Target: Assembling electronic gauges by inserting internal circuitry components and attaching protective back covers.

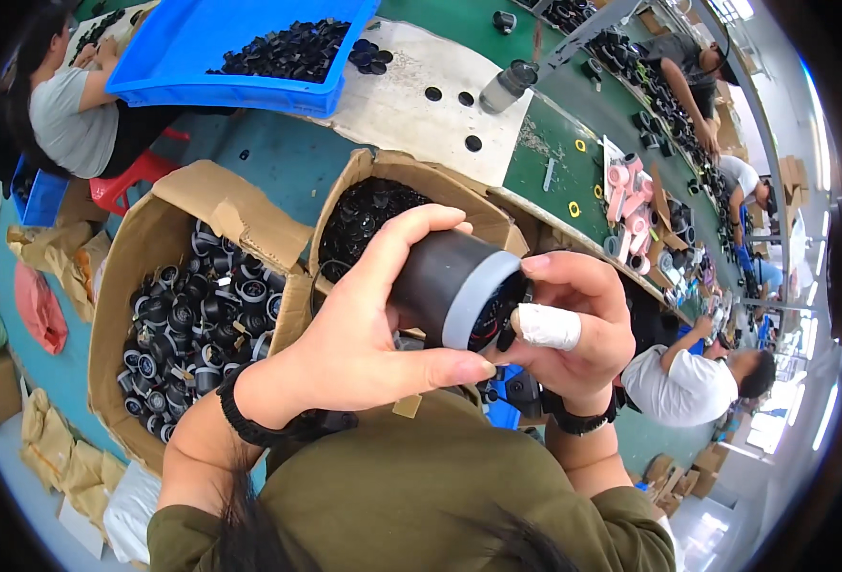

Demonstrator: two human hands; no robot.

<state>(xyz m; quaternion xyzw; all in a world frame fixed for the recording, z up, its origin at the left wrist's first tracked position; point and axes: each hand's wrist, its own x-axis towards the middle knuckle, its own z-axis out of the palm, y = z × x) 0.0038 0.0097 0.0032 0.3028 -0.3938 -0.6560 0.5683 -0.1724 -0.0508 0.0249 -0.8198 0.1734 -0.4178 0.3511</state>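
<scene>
Factory floor, teal-painted, seen from above w/ fisheye bend. Long green bench [545,157] runs up toward the top right, w/ a pale board [411,100] laid on its near end; board has round holes and a few loose black caps. Blue bin [202,48] of black parts sits at the board's upper left edge. Grey bottle [509,86] lies tilted on the board's right side. Pink tape rolls [631,205] lie further along the bench. Other people work along the bench at right and one sits at upper left beside a red stool [130,176].

Below the bench stand two open cartons: big box [168,315] at left, full of black round parts, and a 2nd box [383,205] just beside it, also holding black parts.

Cylinder [454,286], black w/ a grey band near one end, is held up in front of the chest, above the 2nd box. Long axis runs approx left-right, slightly tilted; banded open end points right and a bit down, toward the right hand.

Left hand [364,334] is wrapped round the black body, thumb underneath, fingers over the top. Right hand [574,324] is curled at the open end, fingertips on the rim; one finger has white tape. Both wrists wear black bands.
</scene>
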